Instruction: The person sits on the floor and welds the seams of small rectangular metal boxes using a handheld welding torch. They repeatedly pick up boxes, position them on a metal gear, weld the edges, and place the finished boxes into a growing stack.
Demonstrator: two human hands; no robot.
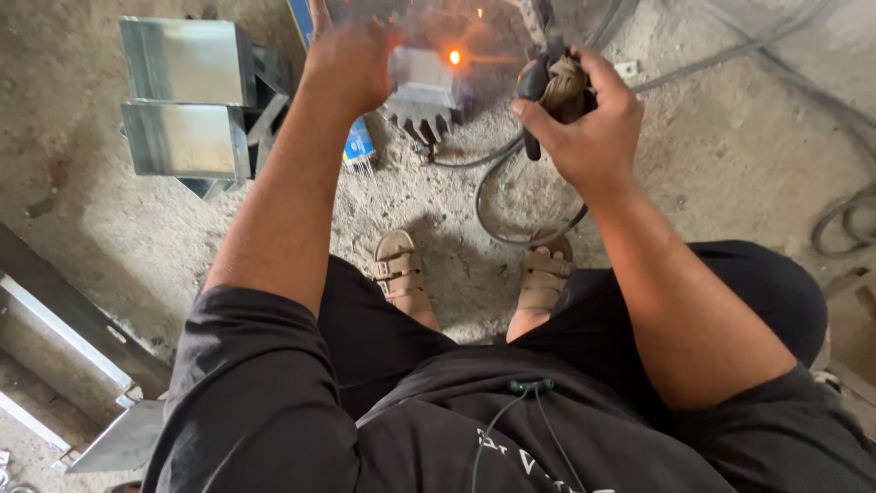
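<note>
Rough grey concrete floor (730, 155), dusty and gritty, fills the head view beneath a squatting person in black clothes and tan strapped sandals (400, 269). Beyond the knuckles of the right hand (584, 123) an orange spark (454, 57) glows against a small pale metal box piece (422, 78), with haze around it. That hand is wrapped tight round a worn dark welding electrode holder (552, 87), fingers curled over the grip, thumb along the near side. A black cable (497, 196) loops from under the fist toward the sandals. The holder looks stiff and fairly weighty, its cable dragging; I judge the insulated handle the only safe hold, since the tip and the workpiece will be hot. The left hand (351, 59) hangs beside the metal box piece with fingers loosely bent; whether it touches the piece I cannot tell. Farther out past the left forearm stand two shiny galvanised sheet-metal boxes (187, 100), stacked, rigid and sharp-edged. Long steel channel sections (64, 342) lie near the left elbow
</note>
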